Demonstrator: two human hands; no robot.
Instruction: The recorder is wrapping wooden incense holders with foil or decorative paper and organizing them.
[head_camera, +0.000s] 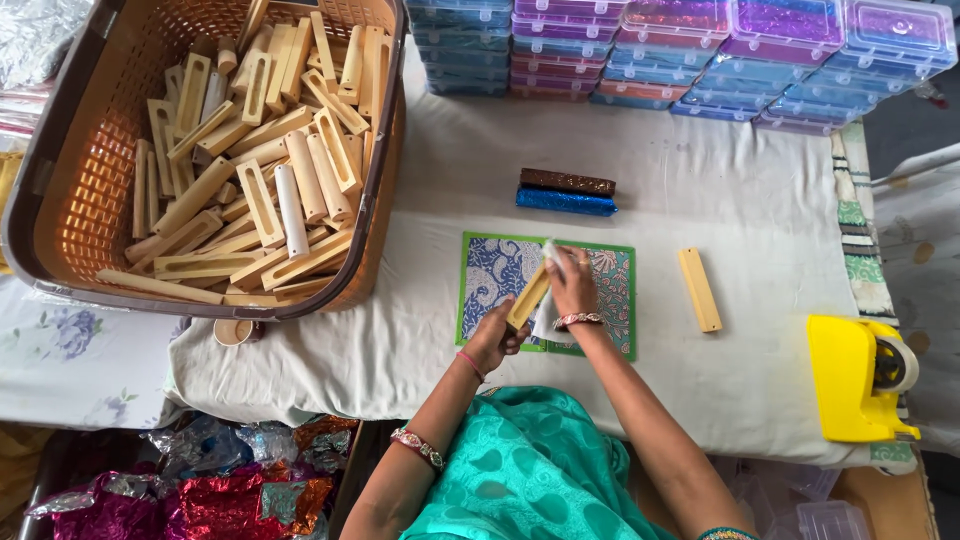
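Note:
My left hand grips a pale wooden bar, tilted up to the right over a patterned paper sheet with green edges. My right hand rests on the bar's upper end and holds a small white piece against it. Another plain wooden bar lies on the white cloth to the right of the sheet. Two wrapped bars, one brown and one shiny blue, lie side by side just beyond the sheet.
An orange basket with several wooden bars stands at the left. Stacks of clear plastic boxes line the far edge. A yellow tape dispenser sits at the right. Crumpled foil wrappers lie below left.

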